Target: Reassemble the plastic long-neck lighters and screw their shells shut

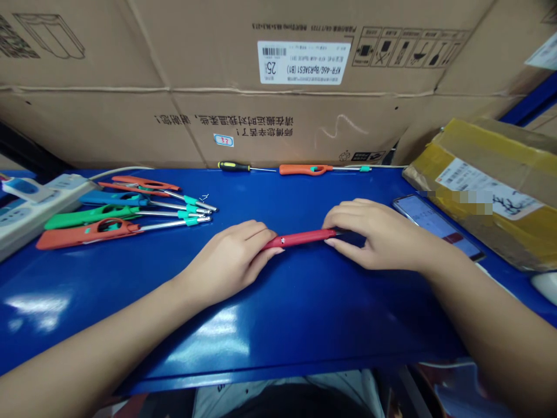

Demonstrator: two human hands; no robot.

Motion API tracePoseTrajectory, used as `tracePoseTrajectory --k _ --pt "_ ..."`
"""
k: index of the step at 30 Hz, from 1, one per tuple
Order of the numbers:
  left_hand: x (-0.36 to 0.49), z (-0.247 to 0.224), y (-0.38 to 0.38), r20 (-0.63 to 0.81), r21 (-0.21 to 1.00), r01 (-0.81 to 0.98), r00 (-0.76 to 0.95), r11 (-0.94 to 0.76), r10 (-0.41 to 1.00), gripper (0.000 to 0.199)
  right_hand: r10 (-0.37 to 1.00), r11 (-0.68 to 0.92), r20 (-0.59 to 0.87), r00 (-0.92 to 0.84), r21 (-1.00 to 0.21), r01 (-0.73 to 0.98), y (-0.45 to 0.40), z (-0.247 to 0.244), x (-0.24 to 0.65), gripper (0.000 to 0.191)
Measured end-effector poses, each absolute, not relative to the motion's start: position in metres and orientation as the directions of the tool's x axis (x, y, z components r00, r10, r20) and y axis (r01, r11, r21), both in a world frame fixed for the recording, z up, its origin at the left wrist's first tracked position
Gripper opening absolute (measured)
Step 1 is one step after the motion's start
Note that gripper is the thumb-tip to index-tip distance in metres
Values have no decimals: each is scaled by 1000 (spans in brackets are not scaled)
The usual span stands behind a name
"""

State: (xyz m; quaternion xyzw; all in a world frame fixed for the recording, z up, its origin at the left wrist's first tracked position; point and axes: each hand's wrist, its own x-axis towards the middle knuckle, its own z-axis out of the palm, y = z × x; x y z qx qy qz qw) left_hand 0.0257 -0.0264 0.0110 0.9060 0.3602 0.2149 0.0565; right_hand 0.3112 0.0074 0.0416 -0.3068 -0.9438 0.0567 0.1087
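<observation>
Between my two hands, just above the blue tabletop, lies a slim red stick-like object with a small white mark and a dark right end. Its exact kind does not show. My left hand is closed on its left end, thumb below and fingers above. At the other end, my right hand pinches it between thumb and fingers. Left of my left hand several long-necked lighters lie side by side, among them an orange lighter, a green lighter and a blue lighter.
Along the back lie a black-and-yellow screwdriver and another orange lighter, before a large cardboard box. A white power strip is at the left. At the right are a phone and a taped parcel.
</observation>
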Motion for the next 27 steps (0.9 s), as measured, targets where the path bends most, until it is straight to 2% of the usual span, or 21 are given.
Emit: tracePoseTrajectory --k 3,6,14,19,24,27 --pt "28 12 -31 382 252 627 635 -737 671 24 560 828 238 -794 -196 525 3 40 304 29" --pt "31 13 -35 416 241 609 639 -756 648 23 537 844 261 -803 -189 503 -3 36 293 26" --pt "29 11 -31 558 274 553 575 -787 599 27 659 751 224 -718 -242 614 -4 30 292 21" --pt "24 15 -28 570 315 558 536 -768 623 23 666 745 258 -700 -263 613 3 32 301 19" --pt "26 16 -30 581 334 531 534 -778 614 19 625 780 262 -735 -205 591 2 34 298 22" --pt "29 16 -34 586 303 529 553 -793 593 19 558 827 331 -761 -150 542 -2 32 292 25"
